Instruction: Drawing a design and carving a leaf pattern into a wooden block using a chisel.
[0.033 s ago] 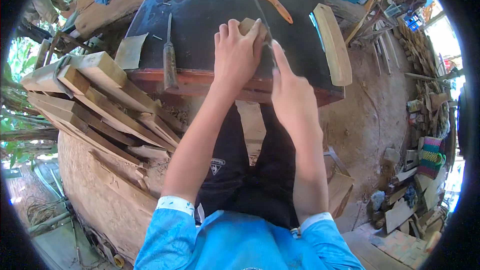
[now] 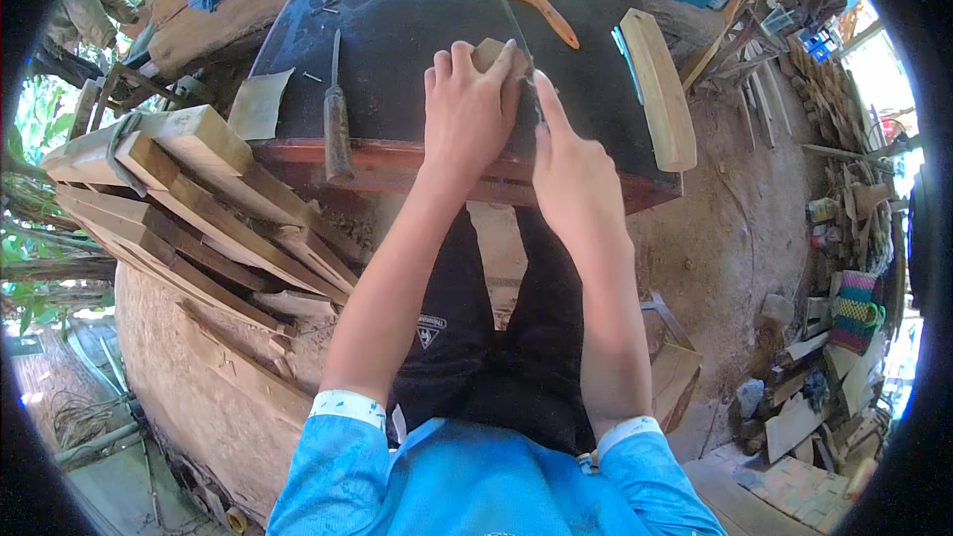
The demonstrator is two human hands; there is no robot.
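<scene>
My left hand presses a small brown wood block onto the dark tabletop, its fingers and thumb closed around it. Against the block's right side lies a long, thin metal tool, either a file or a narrow blade; I cannot tell which. My right hand grips its near end, with the index finger stretched forward along it. The tool's handle is hidden in my palm. Beyond its far end lies a paintbrush with pale bristles and an orange handle.
Left on the black-topped table rest a pointed tool with a worn handle, sandpaper and a few nails. A curved wood piece lies along the right edge. Stacked timber stands close by my left arm.
My right hand and the thin tool have shifted slightly forward and to the left along the block. My left hand stays in place on the block.
</scene>
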